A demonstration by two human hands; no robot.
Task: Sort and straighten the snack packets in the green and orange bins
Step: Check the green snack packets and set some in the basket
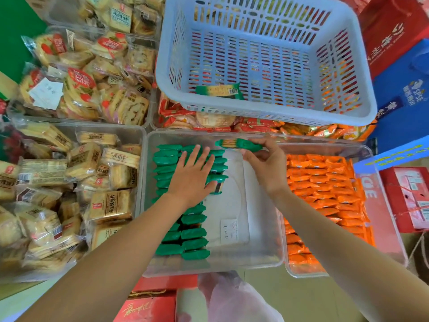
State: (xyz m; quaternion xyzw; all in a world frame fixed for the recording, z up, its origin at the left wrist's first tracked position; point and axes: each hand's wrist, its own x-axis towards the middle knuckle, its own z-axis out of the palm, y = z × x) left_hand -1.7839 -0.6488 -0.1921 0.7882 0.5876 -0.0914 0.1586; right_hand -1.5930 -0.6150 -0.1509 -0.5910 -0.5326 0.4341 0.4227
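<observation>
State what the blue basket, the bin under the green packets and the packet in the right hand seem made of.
Blue basket: moulded plastic, matte, with slotted walls. Bin: clear hard plastic, probably acrylic, see-through floor. Green packet in the right hand: thin glossy film, likely plastic, crimped ends.

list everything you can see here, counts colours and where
green snack packets: many, green, rows in left of clear plastic bin
orange snack packets: many, orange, right clear bin
slotted plastic basket: one, pale blue, top, holding one green-yellow packet
beige cake packets: many, beige, left clear bins
red cardboard boxes: several, red, right and bottom edges
left hand: one, flat on green rows
right hand: one, fingers pinching single green packet above bin
</observation>
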